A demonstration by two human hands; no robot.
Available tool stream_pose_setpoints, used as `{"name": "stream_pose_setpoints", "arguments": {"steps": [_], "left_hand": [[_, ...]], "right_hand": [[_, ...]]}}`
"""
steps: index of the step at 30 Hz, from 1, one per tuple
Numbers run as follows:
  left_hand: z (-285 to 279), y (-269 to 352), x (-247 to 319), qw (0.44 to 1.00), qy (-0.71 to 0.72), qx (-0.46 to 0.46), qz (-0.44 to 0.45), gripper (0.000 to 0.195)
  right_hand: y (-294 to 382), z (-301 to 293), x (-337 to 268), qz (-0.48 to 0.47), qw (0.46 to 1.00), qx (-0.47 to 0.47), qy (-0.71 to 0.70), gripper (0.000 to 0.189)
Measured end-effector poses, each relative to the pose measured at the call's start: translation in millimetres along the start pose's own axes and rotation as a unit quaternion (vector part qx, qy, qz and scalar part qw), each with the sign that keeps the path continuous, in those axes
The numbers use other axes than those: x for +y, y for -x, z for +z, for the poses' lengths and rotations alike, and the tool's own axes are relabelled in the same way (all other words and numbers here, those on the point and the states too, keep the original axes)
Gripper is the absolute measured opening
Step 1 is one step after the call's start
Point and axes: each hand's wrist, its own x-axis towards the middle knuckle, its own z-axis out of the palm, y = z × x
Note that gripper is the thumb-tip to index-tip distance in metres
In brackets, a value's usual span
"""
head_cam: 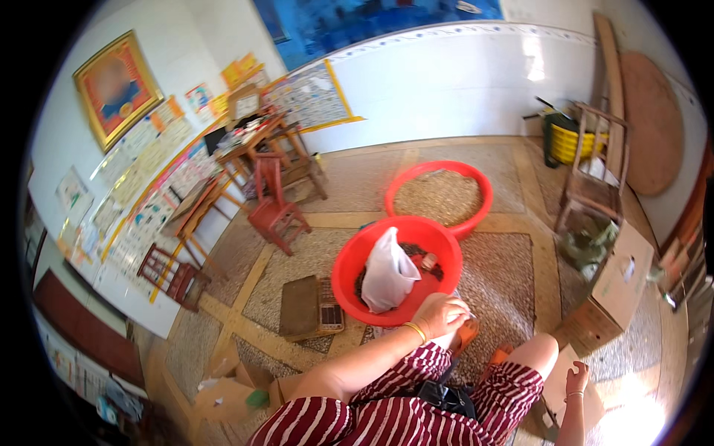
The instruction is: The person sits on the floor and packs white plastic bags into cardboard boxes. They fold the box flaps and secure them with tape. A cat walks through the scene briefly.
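Observation:
My left hand (443,315), with a yellow bangle at the wrist, is over my knee by the near rim of a red plastic basin (449,240). Its fingers are bent together; a small white bit shows at the fingertips, and whether they grip it is unclear. In that basin stands a white plastic bag (385,273), its top pulled up to a point. Dark loose material (414,250) lies around the bag, with a small pale pinkish object (428,262) on it. My right hand (578,377) hangs at the right above flattened cardboard (580,398), fingers loosely curled and apart, holding nothing visible.
Behind stands a second red basin (485,195) full of tan grain-like material (438,196). A platform scale (309,309) is on the floor at left. Red wooden chairs (276,214) flank cluttered tables. At right are a cardboard box (608,295) and a wooden chair (594,189).

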Motion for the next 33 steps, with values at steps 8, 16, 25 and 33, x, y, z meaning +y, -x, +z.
{"name": "stream_pose_setpoints", "arguments": {"steps": [8,16,25,33], "left_hand": [[-4,50,-35,0.985,-0.061,-0.048,-0.153,0.019],[-49,90,-47,0.966,-0.078,0.008,-0.245,0.021],[-83,162,-61,0.91,-0.075,0.04,-0.407,0.017],[-107,199,-24,0.879,-0.09,0.107,-0.457,0.017]], "right_hand": [[-85,55,-113,-0.125,0.952,-0.114,-0.255,0.013],[-77,124,-276,-0.362,0.897,-0.252,-0.024,0.011],[-76,181,-314,-0.329,0.876,-0.351,-0.026,0.012],[-63,227,-338,-0.348,0.853,-0.389,0.01,0.018]]}}
